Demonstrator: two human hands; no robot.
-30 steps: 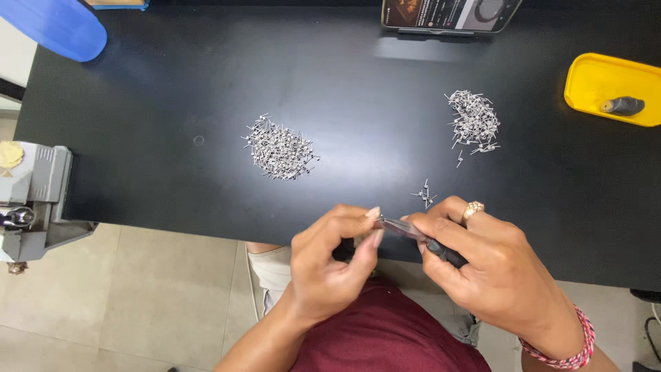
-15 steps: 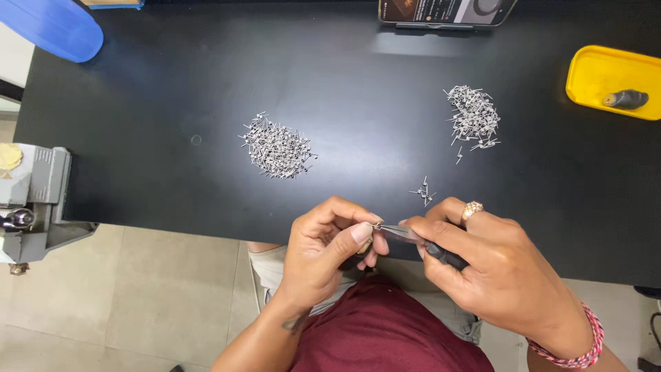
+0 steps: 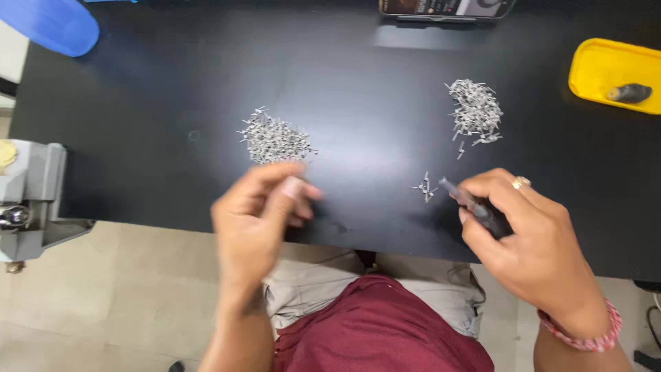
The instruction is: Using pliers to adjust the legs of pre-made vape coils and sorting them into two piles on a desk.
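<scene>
Two heaps of small silvery metal pieces are laid out on the black tabletop: the left heap lies just beyond the left hand, and the right heap lies farther off, towards the right. A few loose pieces are scattered between them, just beside the tip of a thin dark hand tool.

That tool is gripped in the right hand, with the fingers wrapped closed round its handle and its tip pointed left at the loose pieces, near them but not seen to touch. The left hand is blurred; its fingers are drawn together with the thumb and forefinger nearly meeting, close to the near edge of the left heap. Whether a piece is pinched between them cannot be told.

The step in hand is judged to be the passing of single pieces between the loose cluster and a heap, worked one at a time with the tool. A fine, steady pinch on one piece alone is called for next, with the heap kept undisturbed.

Farther out, a yellow tray with a small dark object is seen at the far right, a blue item at the far left, and a grey metal machine at the left edge.
</scene>
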